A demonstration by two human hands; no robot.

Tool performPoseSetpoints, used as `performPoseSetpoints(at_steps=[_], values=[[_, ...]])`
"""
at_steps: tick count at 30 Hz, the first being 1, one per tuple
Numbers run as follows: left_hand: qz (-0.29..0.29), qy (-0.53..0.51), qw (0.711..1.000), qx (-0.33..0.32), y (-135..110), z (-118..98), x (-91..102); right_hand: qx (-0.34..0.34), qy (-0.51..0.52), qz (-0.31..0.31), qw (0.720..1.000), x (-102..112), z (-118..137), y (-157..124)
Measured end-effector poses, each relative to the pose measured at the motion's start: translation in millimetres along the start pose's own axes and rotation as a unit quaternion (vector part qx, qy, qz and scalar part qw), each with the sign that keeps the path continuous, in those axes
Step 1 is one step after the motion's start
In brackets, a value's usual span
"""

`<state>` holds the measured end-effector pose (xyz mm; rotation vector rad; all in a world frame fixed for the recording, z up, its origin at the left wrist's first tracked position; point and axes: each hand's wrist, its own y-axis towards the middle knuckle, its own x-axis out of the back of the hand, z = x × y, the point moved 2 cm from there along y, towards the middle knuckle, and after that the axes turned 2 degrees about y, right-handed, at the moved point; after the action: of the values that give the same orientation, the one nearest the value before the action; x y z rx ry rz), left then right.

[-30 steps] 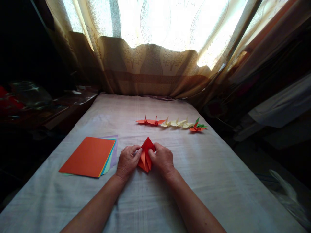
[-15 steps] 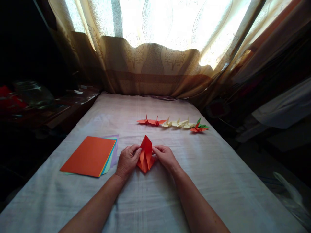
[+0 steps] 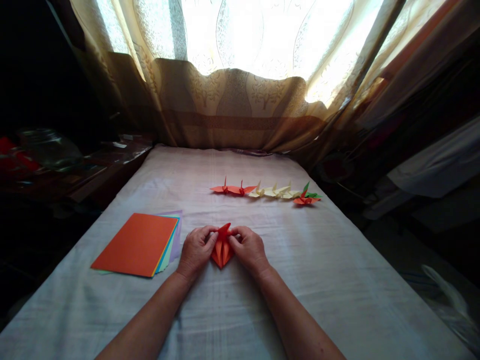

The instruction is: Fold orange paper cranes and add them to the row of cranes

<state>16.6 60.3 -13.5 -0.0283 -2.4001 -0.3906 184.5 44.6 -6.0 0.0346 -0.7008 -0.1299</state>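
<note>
A partly folded piece of red-orange origami paper sits between my two hands, low over the cloth. Its lower part comes to a point toward me, and an upper flap stands raised with a bent tip. My left hand pinches its left edge between thumb and fingers. On the opposite side my right hand grips the right edge, thumb in front and fingers behind. The fingertips behind the paper are partly hidden.
Left of my hands lies a stack of coloured paper sheets, orange on top. Beyond them stands a row of folded paper cranes in red, cream and green. A pale cloth covers the surface; a curtain hangs at its far edge.
My right hand has moved left and closer around the paper. The raised flap has come down and its tip now bends to the right. My left hand has hardly moved.
</note>
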Motion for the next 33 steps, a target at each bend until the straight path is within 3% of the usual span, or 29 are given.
performPoseSetpoints(at_steps=[9, 17, 19, 23, 28, 33], values=[[0.031, 0.049, 0.998, -0.029, 1.1, -5.6, 1.5, 0.008, 0.000, 0.027, 1.000, 3.9, 0.5, 2.0], [-0.033, 0.108, 0.992, -0.048, -10.9, -8.6, 3.4, 0.029, -0.078, 0.018, 0.996, 3.9, 0.7, 0.2], [-0.009, 0.110, 0.989, -0.097, -18.7, -11.0, 6.9, 0.036, -0.099, 0.014, 0.994, 3.6, 1.1, -0.2], [0.095, 0.105, 0.967, -0.214, -32.9, -17.3, 8.5, 0.039, -0.108, 0.018, 0.993, 3.4, 0.7, -0.1], [0.135, 0.126, 0.958, -0.221, -37.1, -16.4, 4.4, 0.064, -0.014, 0.057, 0.996, 9.3, -4.2, 5.0], [0.127, 0.145, 0.955, -0.226, -38.3, -13.1, 1.8, 0.176, 0.063, 0.033, 0.982, 24.3, 3.2, 17.1]])
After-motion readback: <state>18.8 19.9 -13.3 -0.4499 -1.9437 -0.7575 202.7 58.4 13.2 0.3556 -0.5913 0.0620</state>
